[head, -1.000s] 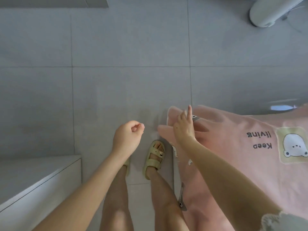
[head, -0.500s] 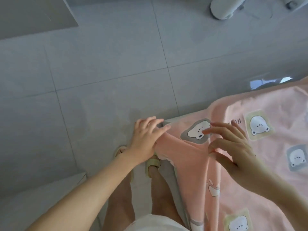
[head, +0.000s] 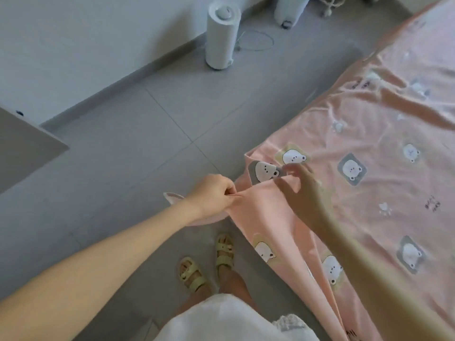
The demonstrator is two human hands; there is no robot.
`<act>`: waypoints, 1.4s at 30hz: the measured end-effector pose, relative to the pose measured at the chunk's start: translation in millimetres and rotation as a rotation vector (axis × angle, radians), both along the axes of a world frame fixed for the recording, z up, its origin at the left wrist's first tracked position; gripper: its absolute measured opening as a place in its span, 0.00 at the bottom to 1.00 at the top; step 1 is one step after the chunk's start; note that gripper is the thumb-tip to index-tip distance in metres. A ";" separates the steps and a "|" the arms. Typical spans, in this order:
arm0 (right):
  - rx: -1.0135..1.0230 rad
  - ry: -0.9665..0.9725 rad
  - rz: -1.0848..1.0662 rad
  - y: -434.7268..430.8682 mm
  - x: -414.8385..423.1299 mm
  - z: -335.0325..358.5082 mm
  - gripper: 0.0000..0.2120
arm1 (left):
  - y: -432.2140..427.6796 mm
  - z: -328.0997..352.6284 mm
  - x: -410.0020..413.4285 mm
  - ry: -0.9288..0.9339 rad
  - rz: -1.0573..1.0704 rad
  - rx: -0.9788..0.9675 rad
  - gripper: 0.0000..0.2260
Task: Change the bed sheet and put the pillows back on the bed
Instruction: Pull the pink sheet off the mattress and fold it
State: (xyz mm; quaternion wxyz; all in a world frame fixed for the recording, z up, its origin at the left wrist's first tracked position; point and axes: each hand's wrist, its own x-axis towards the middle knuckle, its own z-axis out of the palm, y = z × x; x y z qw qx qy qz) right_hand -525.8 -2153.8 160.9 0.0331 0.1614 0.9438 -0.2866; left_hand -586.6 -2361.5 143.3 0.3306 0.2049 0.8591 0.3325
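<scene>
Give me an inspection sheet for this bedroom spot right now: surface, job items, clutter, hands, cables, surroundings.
Surface: pink bear-print fabric bed sheet spread out at right, wrinkled toward the far end.
Job's things: the sheet's near corner is lifted and bunched; pillows, nothing seen.
Clutter: nothing seen.
Hands: left hand pinches a fold of the sheet; right hand has its fingers spread over the lifted corner.
Cables: thin white cord looped on the floor beside the white cylindrical appliance.
Surroundings: grey tiled floor, white wall, yellow sandals on the person's feet.
</scene>
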 end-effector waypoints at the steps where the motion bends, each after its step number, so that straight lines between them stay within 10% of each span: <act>1: -0.071 0.008 0.001 -16.2 14.0 8.9 0.17 | 12.8 12.6 -3.0 -0.001 0.014 -0.008 0.12; 5: 0.204 0.069 0.043 -48.8 58.7 33.1 0.25 | 58.2 50.6 -9.2 -0.077 0.131 -0.020 0.17; 9: 0.222 0.234 -0.091 -27.4 55.7 37.2 0.12 | 95.0 81.9 -16.3 -0.114 0.075 -0.012 0.17; 20: -0.326 0.265 -0.384 69.2 37.9 135.1 0.15 | 152.2 162.3 -26.6 0.271 -0.370 0.127 0.11; 34: 0.118 0.043 -0.561 50.3 12.9 123.0 0.09 | 146.9 187.1 -158.4 0.451 -0.657 0.244 0.12; 42: 0.283 -0.091 -1.184 1.1 55.9 92.5 0.07 | 137.1 209.9 -186.7 0.473 -0.954 0.375 0.10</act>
